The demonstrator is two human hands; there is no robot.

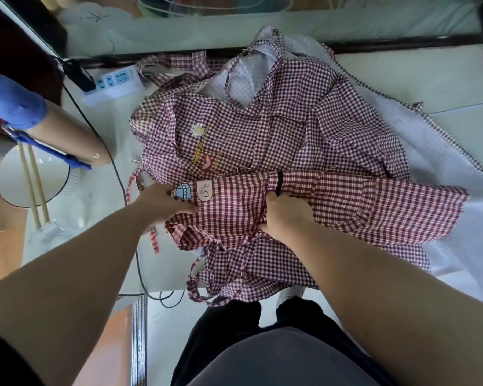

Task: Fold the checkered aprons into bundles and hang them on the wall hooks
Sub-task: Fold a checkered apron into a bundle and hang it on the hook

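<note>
The white table (402, 79) is covered across its middle by a heap of checkered aprons (262, 129), which is draped over the near edge; bare surface is left only at the far right and along the left side. That left strip is taken up by a power strip (115, 82), a black cable (117, 174) trailing off the near edge, a tan tube (67, 129) and a round white dish (17, 176) with chopsticks (35, 190). On top of the heap a folded apron (332, 199) is laid crosswise, cinched by a black band (279, 181). Its patched end is pinched by the left hand (162, 201); its bunched middle, just beside the band, is clenched in the right hand (285, 215).
</note>
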